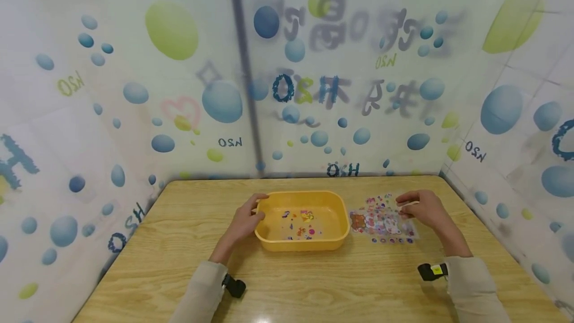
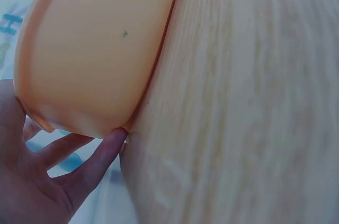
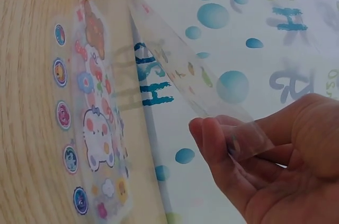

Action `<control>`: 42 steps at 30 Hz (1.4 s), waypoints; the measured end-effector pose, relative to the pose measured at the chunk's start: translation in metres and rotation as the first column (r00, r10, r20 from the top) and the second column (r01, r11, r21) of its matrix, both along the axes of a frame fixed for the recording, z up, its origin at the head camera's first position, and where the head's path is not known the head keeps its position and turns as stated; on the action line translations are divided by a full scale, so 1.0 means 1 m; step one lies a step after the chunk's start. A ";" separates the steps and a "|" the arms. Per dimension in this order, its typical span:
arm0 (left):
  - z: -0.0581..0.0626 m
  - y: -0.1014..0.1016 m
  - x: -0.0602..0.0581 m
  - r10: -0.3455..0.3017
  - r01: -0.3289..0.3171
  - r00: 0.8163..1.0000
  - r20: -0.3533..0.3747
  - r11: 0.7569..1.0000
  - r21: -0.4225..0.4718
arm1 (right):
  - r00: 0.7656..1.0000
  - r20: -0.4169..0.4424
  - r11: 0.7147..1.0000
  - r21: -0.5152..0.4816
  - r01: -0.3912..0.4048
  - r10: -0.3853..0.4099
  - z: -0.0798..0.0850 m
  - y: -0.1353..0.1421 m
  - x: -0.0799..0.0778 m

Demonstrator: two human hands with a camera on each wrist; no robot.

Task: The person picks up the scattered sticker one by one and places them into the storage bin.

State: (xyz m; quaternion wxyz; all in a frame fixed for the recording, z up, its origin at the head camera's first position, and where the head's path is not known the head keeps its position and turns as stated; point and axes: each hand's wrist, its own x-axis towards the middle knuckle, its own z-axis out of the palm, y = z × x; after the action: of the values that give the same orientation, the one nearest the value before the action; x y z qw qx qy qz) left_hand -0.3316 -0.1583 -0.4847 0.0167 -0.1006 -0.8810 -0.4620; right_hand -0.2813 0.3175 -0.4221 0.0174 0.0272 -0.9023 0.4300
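A yellow plastic basin (image 1: 302, 245) sits on the table, with several small colourful stickers (image 1: 307, 216) on its floor. My left hand (image 1: 245, 218) grips the basin's left end; in the left wrist view its fingers spread from the rim down to the base. To the right of the basin, my right hand (image 1: 423, 208) pinches the corner of a clear sticker sheet (image 3: 185, 70) between thumb and fingers. That sheet slants up off the table in the right wrist view. Below it lie more sticker sheets (image 1: 381, 223) with bear, rabbit and round badge designs.
The wooden table (image 1: 314, 283) has its back edge against a wall (image 1: 358, 153) printed with blue and green drops and letters. Side walls stand close on the left and right. Each wrist wears a small black camera (image 1: 234, 286).
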 end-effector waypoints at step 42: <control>-0.001 0.000 0.000 0.009 -0.009 1.000 0.009 1.000 0.007 | 0.995 -0.090 0.999 0.010 -0.048 0.049 0.016 -0.018 0.001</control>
State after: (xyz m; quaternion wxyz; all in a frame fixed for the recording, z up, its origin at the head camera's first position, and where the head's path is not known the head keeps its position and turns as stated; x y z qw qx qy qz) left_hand -0.3316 -0.1583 -0.4859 0.0152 -0.0946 -0.8798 -0.4655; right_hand -0.2803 0.2996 -0.4057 0.0478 0.0687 -0.9013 0.4249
